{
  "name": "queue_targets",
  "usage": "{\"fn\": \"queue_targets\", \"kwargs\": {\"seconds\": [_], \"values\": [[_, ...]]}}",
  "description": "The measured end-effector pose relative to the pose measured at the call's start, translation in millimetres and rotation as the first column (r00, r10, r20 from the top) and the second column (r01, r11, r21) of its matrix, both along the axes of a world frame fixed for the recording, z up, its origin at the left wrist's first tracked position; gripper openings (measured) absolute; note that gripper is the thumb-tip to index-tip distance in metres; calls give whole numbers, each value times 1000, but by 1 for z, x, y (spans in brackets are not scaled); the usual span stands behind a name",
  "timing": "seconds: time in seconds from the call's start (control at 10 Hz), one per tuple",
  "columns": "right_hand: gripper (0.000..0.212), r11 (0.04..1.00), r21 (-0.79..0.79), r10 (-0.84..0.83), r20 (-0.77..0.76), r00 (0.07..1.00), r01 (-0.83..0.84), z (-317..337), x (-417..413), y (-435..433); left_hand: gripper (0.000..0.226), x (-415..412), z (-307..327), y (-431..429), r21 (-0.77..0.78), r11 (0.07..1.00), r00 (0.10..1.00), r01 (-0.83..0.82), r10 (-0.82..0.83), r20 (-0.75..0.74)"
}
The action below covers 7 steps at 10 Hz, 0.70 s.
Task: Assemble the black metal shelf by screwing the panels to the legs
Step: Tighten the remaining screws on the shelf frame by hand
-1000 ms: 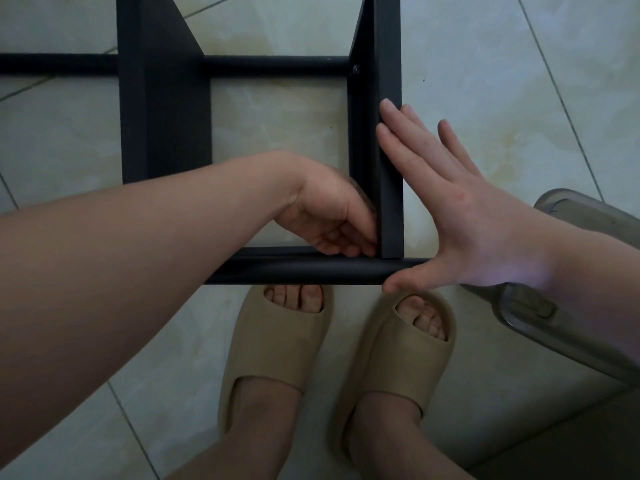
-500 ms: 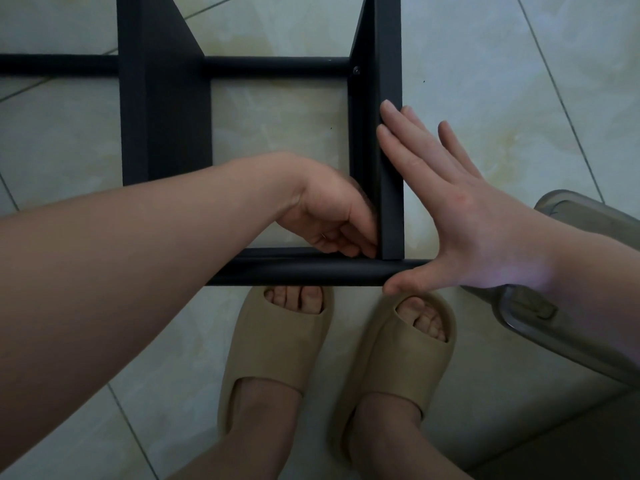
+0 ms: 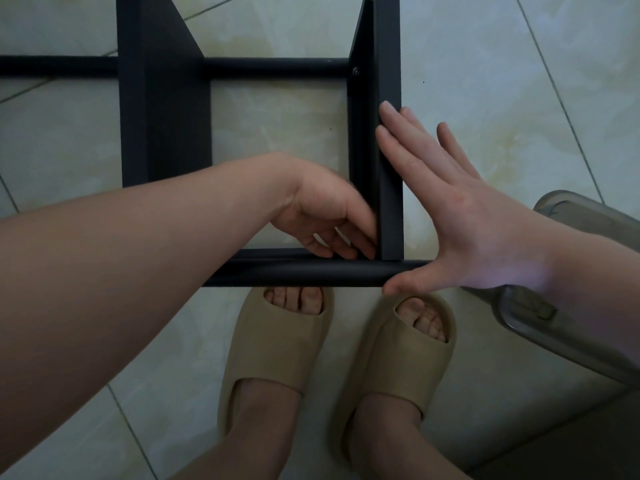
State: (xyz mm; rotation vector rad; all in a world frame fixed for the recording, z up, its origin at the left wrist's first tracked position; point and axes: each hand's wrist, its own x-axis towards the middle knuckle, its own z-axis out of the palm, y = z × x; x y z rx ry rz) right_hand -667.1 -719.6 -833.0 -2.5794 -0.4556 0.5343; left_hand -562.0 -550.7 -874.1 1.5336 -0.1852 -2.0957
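The black metal shelf lies on its side on the tiled floor. Its right panel meets the near leg, a round black tube, just in front of my feet. My left hand reaches inside that corner with its fingers curled against the panel's inner face; the fingertips and anything between them are hidden. My right hand presses flat on the panel's outer face with straight fingers, its thumb lying on the near leg. A second panel stands to the left. The far leg crosses behind, with a screw in its joint.
My feet in beige sandals stand right below the near leg. A grey translucent plastic container sits at the right, partly under my right wrist. Pale floor tiles surround the frame.
My left hand's fingers have shifted slightly at the inner corner and now look a bit more spread. The right hand and the shelf have stayed still.
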Motion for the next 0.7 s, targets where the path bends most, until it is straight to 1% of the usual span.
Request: {"fn": "queue_targets", "kwargs": {"seconds": [0.1, 0.3, 0.5, 0.6, 0.7], "values": [[139, 1000, 1, -3, -1, 1000, 3, 0, 0, 0, 10, -3, -2, -3, 6, 1000, 1000, -8, 8, 17], [139, 1000, -4, -3, -4, 1000, 3, 1, 0, 0, 16, -3, -1, -6, -7, 999, 999, -50, 50, 4], [139, 1000, -5, -3, -3, 1000, 3, 1, 0, 0, 17, -4, -3, -3, -19, 996, 995, -87, 86, -55], [139, 1000, -7, -1, -3, 1000, 1, 1, 0, 0, 15, -2, -3, -2, -17, 997, 994, -77, 76, -75], [139, 1000, -6, -3, -1, 1000, 3, 1, 0, 0, 9, -1, -2, -1, 9, 1000, 997, -24, 24, -68]]}}
